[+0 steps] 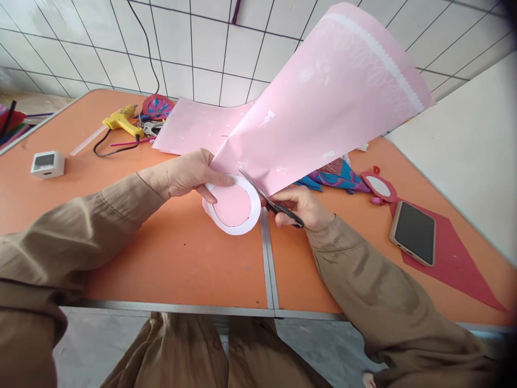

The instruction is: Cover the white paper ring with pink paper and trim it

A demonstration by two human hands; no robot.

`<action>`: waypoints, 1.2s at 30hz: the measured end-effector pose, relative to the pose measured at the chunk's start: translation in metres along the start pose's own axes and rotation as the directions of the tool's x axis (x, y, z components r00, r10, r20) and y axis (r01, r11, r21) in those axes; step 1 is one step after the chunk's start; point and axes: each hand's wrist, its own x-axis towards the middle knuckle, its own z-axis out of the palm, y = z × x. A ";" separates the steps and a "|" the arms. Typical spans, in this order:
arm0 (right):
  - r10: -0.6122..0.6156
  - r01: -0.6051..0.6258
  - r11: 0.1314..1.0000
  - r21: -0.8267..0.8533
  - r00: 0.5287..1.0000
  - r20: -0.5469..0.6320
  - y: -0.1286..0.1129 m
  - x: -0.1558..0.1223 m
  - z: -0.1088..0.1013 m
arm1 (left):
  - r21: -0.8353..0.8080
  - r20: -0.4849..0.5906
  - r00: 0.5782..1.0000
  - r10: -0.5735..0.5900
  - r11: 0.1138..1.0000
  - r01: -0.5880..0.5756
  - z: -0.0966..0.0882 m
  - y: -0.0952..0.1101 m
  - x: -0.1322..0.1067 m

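My left hand (191,175) pinches a white paper ring (254,207) against a large pink patterned sheet (311,108), thumb on top. Pink paper shows through the ring's opening and a little past its left edge. The rest of the sheet rises curled toward the upper right. My right hand (302,207) is closed around the black handles of a pair of scissors (269,199). The blades lie along the ring's upper right rim, over the pink sheet. Part of the scissors' handles is hidden by the fingers.
Behind my left hand lie more pink sheets (194,126) and a yellow glue gun (125,121). A white cube-shaped device (48,163) stands at left. To the right are a phone (415,233) on red paper (464,258), blue patterned fabric (339,175) and a pink-rimmed oval piece (378,186).
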 end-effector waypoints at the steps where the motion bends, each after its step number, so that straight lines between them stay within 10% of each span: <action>1: -0.004 0.004 1.000 0.008 1.000 0.002 0.000 0.000 0.000 | -0.005 0.006 1.000 0.004 1.000 -0.004 0.000 0.000 0.000; 36: -0.059 0.059 0.998 0.002 0.998 0.011 -0.015 0.004 0.002 | 0.007 0.012 1.000 0.004 1.000 -0.004 0.002 0.001 0.000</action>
